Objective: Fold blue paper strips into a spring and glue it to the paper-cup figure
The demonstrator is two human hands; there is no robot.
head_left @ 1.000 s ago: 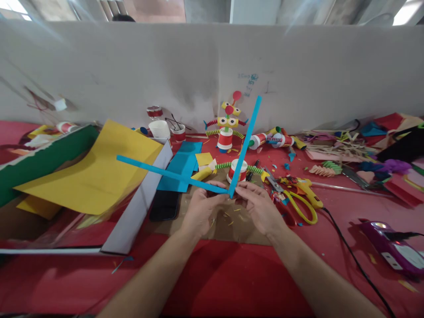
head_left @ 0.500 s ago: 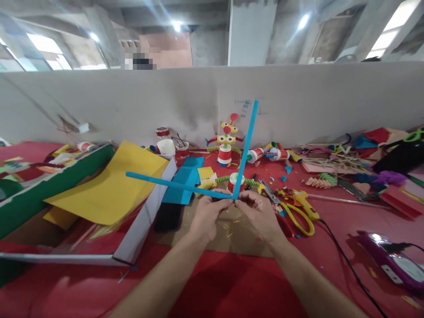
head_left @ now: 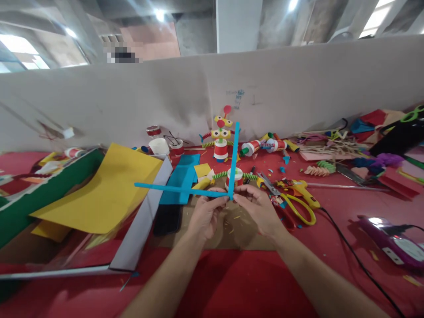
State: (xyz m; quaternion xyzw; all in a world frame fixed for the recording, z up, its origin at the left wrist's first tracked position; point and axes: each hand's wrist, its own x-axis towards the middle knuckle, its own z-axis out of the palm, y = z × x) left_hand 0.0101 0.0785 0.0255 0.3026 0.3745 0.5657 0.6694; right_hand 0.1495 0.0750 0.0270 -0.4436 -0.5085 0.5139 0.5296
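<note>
Hands pinching: left hand and right hand closed on 2 blue paper strips at corner, apparently overlapped. Uneven pressure could skew fold.

Two narrow blue paper strips meet at one corner pinched between the fingertips of the left hand and the right hand. The horizontal blue strip runs flat and straight away to the left of the pinch; the upright blue strip rises from it, tilted slightly rightward, forming a rough right angle
</note>
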